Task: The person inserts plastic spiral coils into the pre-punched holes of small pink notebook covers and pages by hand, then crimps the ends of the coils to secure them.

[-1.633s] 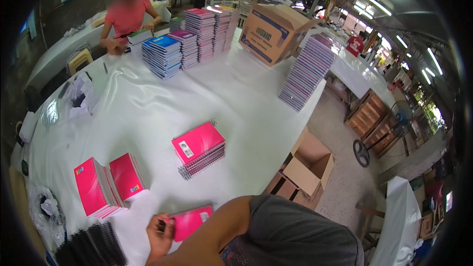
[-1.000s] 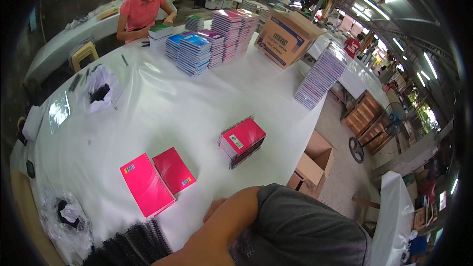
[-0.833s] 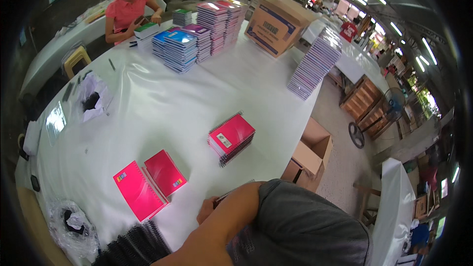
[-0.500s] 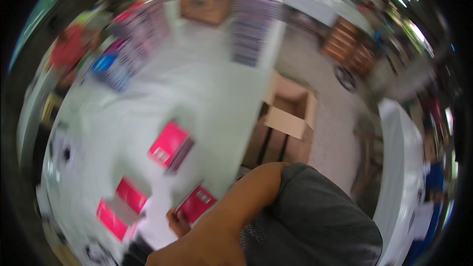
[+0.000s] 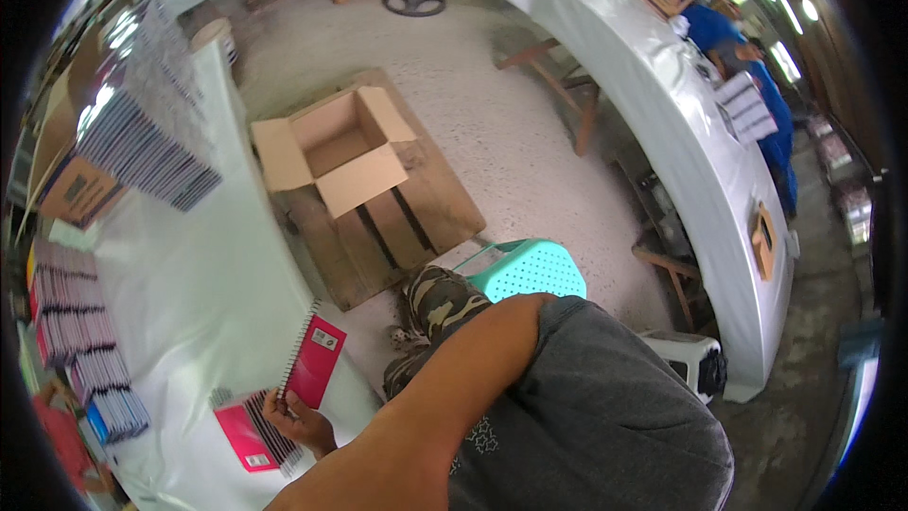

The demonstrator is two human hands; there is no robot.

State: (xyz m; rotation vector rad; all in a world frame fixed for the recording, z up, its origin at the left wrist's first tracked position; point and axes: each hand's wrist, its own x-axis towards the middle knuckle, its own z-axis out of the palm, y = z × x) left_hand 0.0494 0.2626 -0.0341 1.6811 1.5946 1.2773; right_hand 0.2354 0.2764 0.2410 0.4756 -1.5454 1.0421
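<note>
Head view, lower left of frame: the left hand (image 5: 305, 424) is pinching 1 pink notebook (image 5: 320, 360) by its coil (image 5: 299, 347), beside a pink pile (image 5: 251, 431); the right hand is not showing, so I cannot tell its grip. Slack pinching near the edge of the table (image 5: 218, 293) could be dropping it.

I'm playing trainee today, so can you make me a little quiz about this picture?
1. Pick one: what colour is the plastic stool? A red, B turquoise, C yellow.
2. True or false: the cardboard box above and left of the stool in the picture has its flaps open.
3. Fill the gap: one of the hands holds a pink ____.

Key: 1. B. 2. True. 3. Spiral notebook.
</note>
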